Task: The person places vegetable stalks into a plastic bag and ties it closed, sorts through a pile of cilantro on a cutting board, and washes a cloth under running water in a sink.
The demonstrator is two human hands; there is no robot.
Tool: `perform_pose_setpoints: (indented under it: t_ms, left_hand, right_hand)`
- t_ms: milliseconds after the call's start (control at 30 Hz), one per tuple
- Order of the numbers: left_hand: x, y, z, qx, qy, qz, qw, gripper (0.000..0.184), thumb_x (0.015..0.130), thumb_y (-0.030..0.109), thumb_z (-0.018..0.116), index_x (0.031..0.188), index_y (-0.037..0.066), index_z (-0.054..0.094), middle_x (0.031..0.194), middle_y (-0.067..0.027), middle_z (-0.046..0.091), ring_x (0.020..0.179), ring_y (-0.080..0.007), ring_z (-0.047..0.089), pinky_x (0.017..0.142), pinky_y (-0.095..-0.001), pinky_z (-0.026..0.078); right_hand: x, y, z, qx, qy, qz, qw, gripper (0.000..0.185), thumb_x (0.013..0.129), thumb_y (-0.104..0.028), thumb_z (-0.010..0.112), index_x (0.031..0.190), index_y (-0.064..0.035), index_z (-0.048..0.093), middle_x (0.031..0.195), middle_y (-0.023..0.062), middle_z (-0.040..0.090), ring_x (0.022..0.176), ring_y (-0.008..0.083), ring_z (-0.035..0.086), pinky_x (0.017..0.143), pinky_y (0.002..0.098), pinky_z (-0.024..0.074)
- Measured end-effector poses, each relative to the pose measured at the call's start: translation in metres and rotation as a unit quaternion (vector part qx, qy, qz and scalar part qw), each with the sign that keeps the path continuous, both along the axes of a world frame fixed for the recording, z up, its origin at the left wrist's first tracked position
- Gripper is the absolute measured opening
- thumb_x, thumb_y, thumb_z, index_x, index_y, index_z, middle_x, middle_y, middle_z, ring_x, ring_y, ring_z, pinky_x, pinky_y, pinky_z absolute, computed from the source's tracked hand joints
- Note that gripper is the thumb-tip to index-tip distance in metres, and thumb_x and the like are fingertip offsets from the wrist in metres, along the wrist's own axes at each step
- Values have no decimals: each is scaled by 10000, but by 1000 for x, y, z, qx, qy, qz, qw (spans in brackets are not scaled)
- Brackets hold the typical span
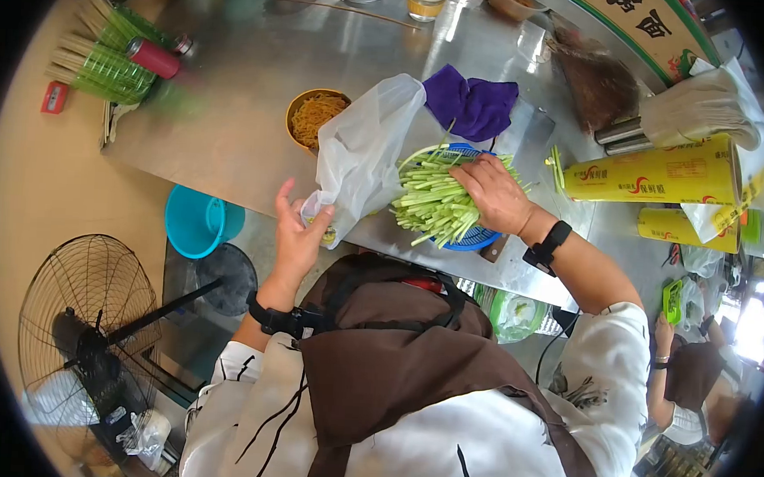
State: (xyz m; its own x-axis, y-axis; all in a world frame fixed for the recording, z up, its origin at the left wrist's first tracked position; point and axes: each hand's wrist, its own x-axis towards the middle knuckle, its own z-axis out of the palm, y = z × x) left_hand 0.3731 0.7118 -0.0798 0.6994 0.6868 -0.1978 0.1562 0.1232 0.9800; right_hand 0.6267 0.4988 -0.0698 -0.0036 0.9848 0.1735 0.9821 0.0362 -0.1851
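A blue plastic basket (483,238) on the steel table holds a heap of cut green vegetable stems (436,198). My right hand (494,193) lies over the heap with its fingers curled round some stems. To the left, a translucent plastic bag (365,143) stretches from the table to its edge. My left hand (298,234) pinches the bag's near end between thumb and fingers, while other fingers stick out. Something small and yellowish shows through the plastic there. Behind the bag stands a yellow-rimmed bowl (317,118) of orange-brown shreds. A knife blade (536,134) lies right of the basket, partly covered.
A purple cloth (468,103) lies beyond the basket. Yellow cling-film rolls (657,173) stand at the right, bundled skewers (106,60) at the left. Below the table edge are a turquoise bucket (194,222) and a fan (92,336). Another person (690,376) works at far right.
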Motion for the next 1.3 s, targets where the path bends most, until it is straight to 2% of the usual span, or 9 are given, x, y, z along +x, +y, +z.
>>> perform_pose_setpoints:
  t_ms: [133,333,700,800,900,1100,1167,1233,1300]
  left_hand:
    - [4,4,-13,101,114,-12,988,470,741,121,682,1117,-38,450,868,-95,604,793,-132,562,710,-264,454]
    - [18,6,-3,25,119,0,993,328,723,114,690,960,-40,524,882,-82,613,793,-112,557,694,-263,457]
    - [43,9,4,-14,112,-9,994,317,861,215,559,1050,-39,537,942,-78,610,872,-118,550,757,-257,433]
    - [50,8,1,4,97,-16,995,339,882,229,522,1094,-35,509,998,-91,593,910,-139,548,785,-270,428]
    - [55,7,3,5,61,-13,998,369,896,239,491,1145,-33,473,1056,-105,573,952,-156,537,818,-283,419]
    - [55,15,-15,3,57,-45,997,445,919,291,431,1219,-37,424,1148,-126,539,1022,-169,520,859,-289,406]
    - [56,17,-15,-20,66,-58,996,465,923,309,417,1236,-36,411,1164,-128,531,1034,-171,517,866,-290,402]
    - [61,14,-8,-90,73,-51,992,465,927,321,404,1223,-36,432,1157,-126,534,1028,-175,524,870,-295,403]
    - [67,19,-20,-124,58,-45,990,461,928,321,400,1219,-35,438,1156,-125,535,1027,-178,525,873,-298,403]
  right_hand:
    - [1,-10,3,5,46,-3,999,574,621,-43,597,1172,-8,440,1004,152,527,942,310,508,924,425,353]
    - [2,-17,16,-1,146,-63,987,619,614,-155,698,1165,-37,443,969,165,539,929,345,517,881,410,396]
    - [4,-33,34,22,278,-152,948,700,605,-256,751,1185,-22,435,1078,165,547,991,331,530,868,381,418]
    - [4,-32,27,109,461,-180,862,648,626,-163,748,1172,-2,438,1083,104,563,991,176,540,873,300,420]
    - [5,-38,33,132,534,-235,801,618,621,-106,728,1160,2,446,1078,83,560,990,143,526,873,283,420]
    - [12,-45,47,184,414,-302,839,434,617,-60,700,1012,2,530,927,42,595,816,130,549,743,271,453]
    - [10,-41,55,216,487,-303,790,382,631,-52,689,980,4,543,899,38,598,787,126,548,729,262,453]
    - [9,-38,54,218,489,-303,789,360,649,-40,682,980,9,547,895,42,602,793,125,550,727,261,454]
    - [6,-30,51,250,563,-290,732,445,706,-146,680,1079,31,512,964,100,592,854,185,571,748,296,473]
